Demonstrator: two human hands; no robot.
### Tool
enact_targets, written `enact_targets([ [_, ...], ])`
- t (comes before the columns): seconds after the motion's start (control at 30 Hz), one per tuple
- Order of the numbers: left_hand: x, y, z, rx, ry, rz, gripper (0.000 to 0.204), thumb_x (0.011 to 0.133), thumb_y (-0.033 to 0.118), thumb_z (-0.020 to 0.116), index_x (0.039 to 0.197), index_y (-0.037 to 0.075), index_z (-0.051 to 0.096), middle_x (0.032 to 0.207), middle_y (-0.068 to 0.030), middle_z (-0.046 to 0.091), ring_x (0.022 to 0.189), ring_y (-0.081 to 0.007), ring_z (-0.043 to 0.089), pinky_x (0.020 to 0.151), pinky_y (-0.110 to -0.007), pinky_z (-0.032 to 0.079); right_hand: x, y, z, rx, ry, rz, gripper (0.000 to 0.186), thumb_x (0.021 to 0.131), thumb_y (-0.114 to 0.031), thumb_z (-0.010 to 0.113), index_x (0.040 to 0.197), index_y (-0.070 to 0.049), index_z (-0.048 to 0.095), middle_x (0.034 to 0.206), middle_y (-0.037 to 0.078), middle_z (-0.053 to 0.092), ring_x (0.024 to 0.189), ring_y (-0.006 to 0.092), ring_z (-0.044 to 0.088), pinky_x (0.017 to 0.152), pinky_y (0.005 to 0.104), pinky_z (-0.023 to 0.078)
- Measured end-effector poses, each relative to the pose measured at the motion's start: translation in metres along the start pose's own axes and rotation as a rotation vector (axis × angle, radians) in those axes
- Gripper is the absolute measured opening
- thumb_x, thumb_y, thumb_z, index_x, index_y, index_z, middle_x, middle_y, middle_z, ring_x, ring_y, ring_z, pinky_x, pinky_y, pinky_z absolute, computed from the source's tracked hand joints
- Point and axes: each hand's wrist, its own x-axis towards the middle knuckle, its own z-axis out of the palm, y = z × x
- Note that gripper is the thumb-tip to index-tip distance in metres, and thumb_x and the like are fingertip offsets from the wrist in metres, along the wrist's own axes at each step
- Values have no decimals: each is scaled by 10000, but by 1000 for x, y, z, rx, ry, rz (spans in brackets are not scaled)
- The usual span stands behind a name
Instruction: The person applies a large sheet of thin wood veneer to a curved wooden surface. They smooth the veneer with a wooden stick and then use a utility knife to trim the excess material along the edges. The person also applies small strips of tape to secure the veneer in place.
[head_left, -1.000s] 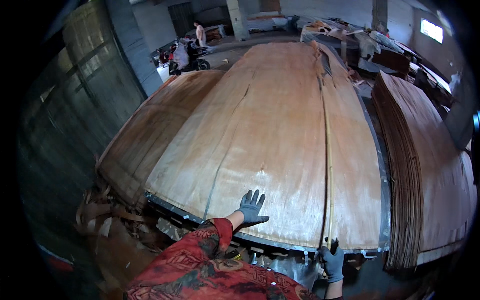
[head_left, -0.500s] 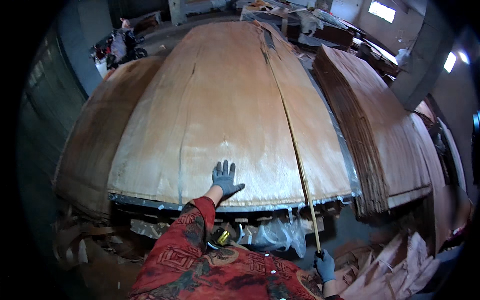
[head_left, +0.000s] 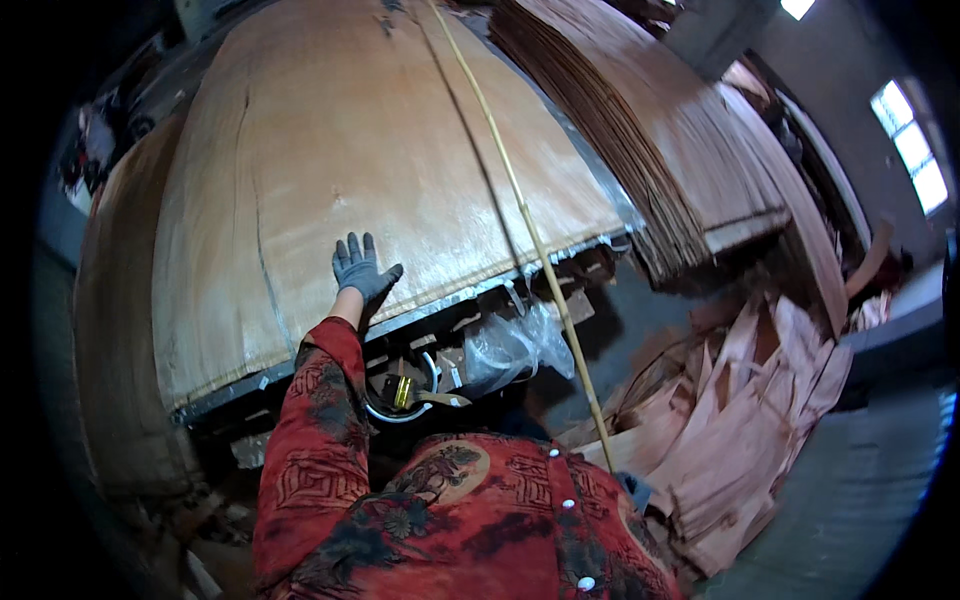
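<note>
My left hand (head_left: 362, 270), in a dark grey glove, lies open with fingers spread on a large pale wood veneer sheet (head_left: 260, 160), near its front edge. My right hand (head_left: 632, 490), also gloved and mostly hidden behind my red patterned shirt, grips the lower end of a long, thin bamboo pole (head_left: 528, 220). The pole slants across the right part of the sheet and out past its front edge. Below that edge are a crumpled clear plastic bag (head_left: 515, 350) and a small yellow object (head_left: 403, 393) among dark things.
Thick veneer stacks (head_left: 640, 130) stand to the right; a browner sheet (head_left: 120, 300) lies at the left. Torn veneer scraps (head_left: 730, 430) are heaped at lower right. A motorbike (head_left: 100, 145) is at the far upper left, a window (head_left: 910, 140) in the right wall.
The view has swung down and rightward. The pole's near end and my right hand have drawn back from the sheet's edge. My left hand stays spread on the sheet.
</note>
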Motion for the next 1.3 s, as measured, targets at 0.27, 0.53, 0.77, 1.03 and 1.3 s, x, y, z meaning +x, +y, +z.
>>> enact_targets([
  [0.27,9,-8,2,198,-28,16,986,750,690,438,1425,36,143,1457,-271,93,1349,-450,19,1082,-510,16,128,-32,10,92,194,130,189,869,-194,580,830,-21,643,570,-14,522,424,43,411,379,204,295],
  [0.53,-16,29,-12,-83,22,-236,987,741,514,585,1423,12,79,1465,-207,159,1351,-420,82,1092,-425,140,472,18,-146,-195,322,-184,269,928,-254,481,993,-12,582,699,25,524,557,130,437,491,264,387],
  [0.77,-114,35,-20,-108,238,-371,925,726,355,662,1387,-45,153,1350,-179,398,1332,-412,155,1042,-438,257,711,-173,-141,-1323,534,-705,393,931,-306,435,1151,-11,574,1105,178,599,914,300,595,796,387,465],
  [1.03,-232,-78,32,-183,554,-1003,990,733,273,685,1434,83,12,1433,-298,88,1298,-423,247,1015,-398,326,539,-149,138,-138,-501,-263,316,927,-259,472,1019,14,603,873,64,628,736,120,561,662,275,472],
  [1.3,-229,-161,-5,95,474,-765,967,721,311,697,1422,25,96,1428,-265,158,1320,-421,163,1040,-458,237,339,-130,235,-133,-830,-46,255,913,-213,531,963,11,642,793,26,643,642,67,510,588,218,383],
])
